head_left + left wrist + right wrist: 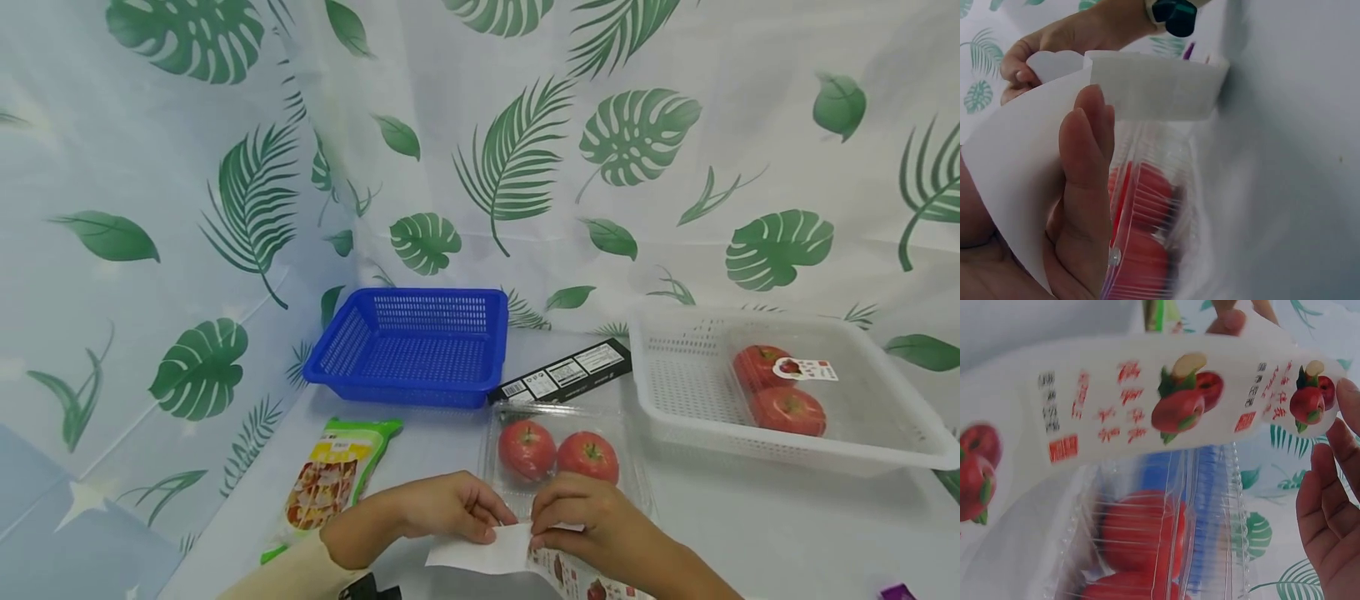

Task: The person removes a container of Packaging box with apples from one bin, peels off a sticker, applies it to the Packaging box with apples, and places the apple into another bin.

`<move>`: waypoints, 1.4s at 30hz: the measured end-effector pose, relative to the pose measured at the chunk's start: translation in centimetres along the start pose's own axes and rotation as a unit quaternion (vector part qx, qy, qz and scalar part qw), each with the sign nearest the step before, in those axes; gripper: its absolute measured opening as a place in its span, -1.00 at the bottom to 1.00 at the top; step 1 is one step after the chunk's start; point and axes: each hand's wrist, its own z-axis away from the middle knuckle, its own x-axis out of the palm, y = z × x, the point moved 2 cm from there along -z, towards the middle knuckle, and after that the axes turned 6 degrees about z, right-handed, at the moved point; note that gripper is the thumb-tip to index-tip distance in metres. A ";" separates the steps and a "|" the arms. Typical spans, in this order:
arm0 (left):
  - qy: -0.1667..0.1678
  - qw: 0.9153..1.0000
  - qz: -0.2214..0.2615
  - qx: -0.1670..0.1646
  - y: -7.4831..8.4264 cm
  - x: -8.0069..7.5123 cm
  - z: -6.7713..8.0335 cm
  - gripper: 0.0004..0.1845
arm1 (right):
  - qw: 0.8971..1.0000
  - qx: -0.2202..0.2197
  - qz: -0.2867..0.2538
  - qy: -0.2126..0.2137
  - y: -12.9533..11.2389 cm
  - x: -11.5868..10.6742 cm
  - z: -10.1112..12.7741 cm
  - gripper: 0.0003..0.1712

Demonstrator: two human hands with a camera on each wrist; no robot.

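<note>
Both hands pinch a label (pixel 517 554) at the near edge of the clamshell (pixel 566 467) of tomatoes on the worktop (pixel 750 525): left hand (pixel 435 508) on the blank end, right hand (pixel 592 517) on the printed end. Uneven pulling could tear the label; its sticky side could fold onto itself, or the light clamshell could lift and tip.

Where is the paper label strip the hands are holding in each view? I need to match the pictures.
Head: label strip at bottom centre, pinched by both hands.
Left wrist: its blank white back fills the upper left.
Right wrist: its printed face runs across the top.
Shared landmark: the clear tomato clamshell beside it.
</note>
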 end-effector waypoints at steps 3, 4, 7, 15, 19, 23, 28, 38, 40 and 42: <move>0.004 0.999 -0.041 -0.006 0.0 0.1 0.1 -0.74 | 1.000 0.006 -0.001 -0.004 0.1 -0.3 0.1 -0.89; 0.006 0.999 -0.053 -0.008 -0.1 0.1 0.1 -0.75 | 1.000 0.010 -0.002 -0.005 0.1 -0.4 0.2 -0.89; 0.011 0.996 -0.085 -0.008 -0.4 0.2 0.2 -0.76 | 1.000 0.016 -0.003 -0.006 0.1 -0.5 0.4 -0.90; 0.013 0.991 -0.133 -0.008 -1.9 0.1 1.0 -0.75 | 0.999 0.024 0.024 -0.019 0.2 -1.0 0.4 -0.90; -0.001 0.988 -0.155 0.007 -2.5 0.0 1.3 -0.73 | 0.998 0.027 0.041 -0.030 0.3 -1.5 0.4 -0.85; -0.011 0.976 -0.216 0.019 -2.8 -0.1 1.3 -0.73 | 0.996 0.040 0.054 -0.053 0.4 -2.3 0.2 -0.83; -0.016 0.955 -0.295 0.006 -3.2 -0.1 1.1 -0.72 | 0.988 0.121 0.041 -0.088 0.8 -3.6 -0.1 -0.85; 0.017 0.944 -0.330 0.014 -3.9 -0.8 1.1 -0.77 | 0.962 0.243 0.033 -0.122 2.3 -5.6 -0.7 -0.73; 0.023 0.956 -0.292 0.012 -4.3 -1.3 1.1 -0.79 | 0.958 0.256 0.032 -0.123 2.5 -5.8 -0.8 -0.73; 0.031 0.972 -0.232 0.008 -4.7 -1.9 1.1 -0.79 | 0.955 0.266 0.023 -0.126 2.8 -5.9 -0.9 -0.76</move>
